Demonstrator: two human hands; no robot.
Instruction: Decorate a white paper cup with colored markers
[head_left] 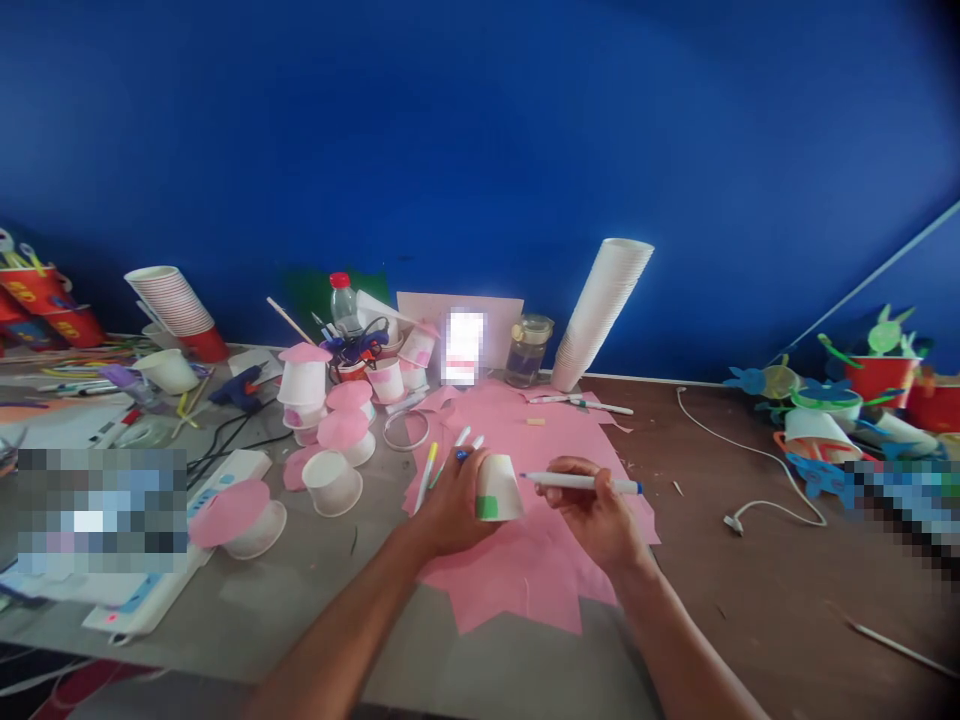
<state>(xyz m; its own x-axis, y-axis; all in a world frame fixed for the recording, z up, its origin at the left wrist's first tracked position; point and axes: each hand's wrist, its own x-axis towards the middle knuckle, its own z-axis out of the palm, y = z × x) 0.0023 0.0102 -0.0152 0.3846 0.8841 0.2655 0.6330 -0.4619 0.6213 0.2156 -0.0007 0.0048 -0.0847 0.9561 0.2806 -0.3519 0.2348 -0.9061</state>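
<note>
My left hand [450, 500] is closed round a small white paper cup [497, 487], held upside down with a green patch on its side. Several markers [442, 462] stick out between the same hand's fingers. My right hand [592, 510] pinches a white marker with a blue cap [581, 482], its tip pointing left at the cup and almost touching it. Both hands hover over pink paper sheets [525, 570] spread on the table.
White cups topped with pink paper [330, 478] stand at the left, near a glue gun [238, 388] and a power strip [225, 475]. A tall leaning cup stack [600, 310], a glass jar [529, 350] and a bottle [343, 303] stand at the back. A white cable [750, 470] lies on the right.
</note>
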